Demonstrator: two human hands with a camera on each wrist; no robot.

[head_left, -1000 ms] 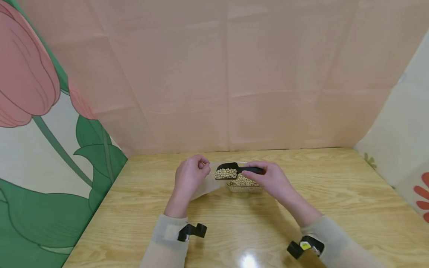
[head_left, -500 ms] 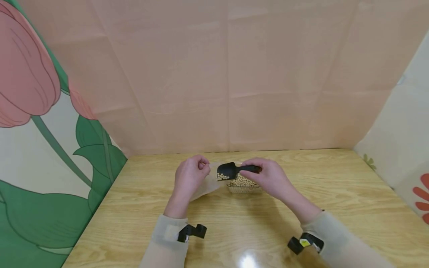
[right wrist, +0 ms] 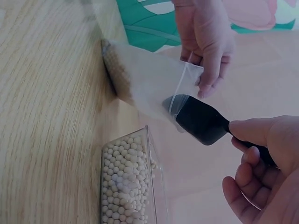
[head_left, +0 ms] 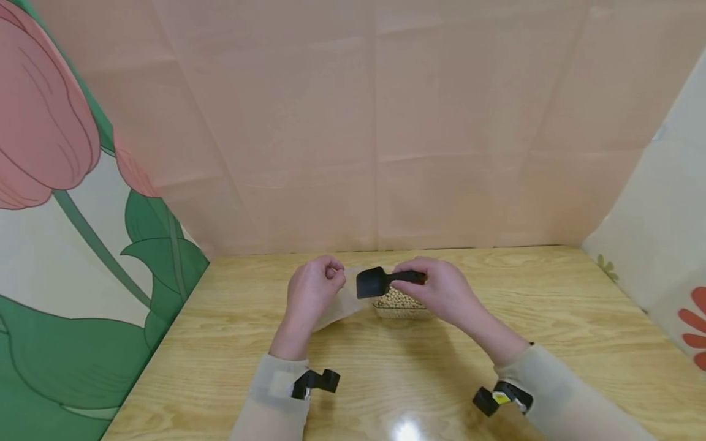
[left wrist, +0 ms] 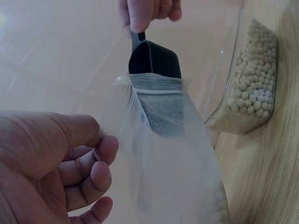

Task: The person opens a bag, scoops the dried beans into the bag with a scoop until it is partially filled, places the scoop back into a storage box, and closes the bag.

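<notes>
Black scoop (head_left: pixel 372 283): the right hand (head_left: pixel 441 291) is clamped on its handle (head_left: pixel 408 276), thumb and fingers together around the rear portion. The scoop extends from this hand toward the left hand (head_left: pixel 313 288), bowl leading. The front of the bowl sits inside the mouth of the translucent zip bag (right wrist: pixel 152 84); the rear of the bowl remains outside.

The left hand grips the bag at the edge of its mouth, thumb and forefinger together; the remaining fingers are curled. The bag hangs below and to the right of this hand, with its lower end at the bench (head_left: pixel 358 380). Pale beads (right wrist: pixel 117 72) show through the film at that end.

The clear container (head_left: pixel 402 313) rests on the bench, just beside the bag and below the right hand. It holds similar round beads (right wrist: pixel 121 182).
</notes>
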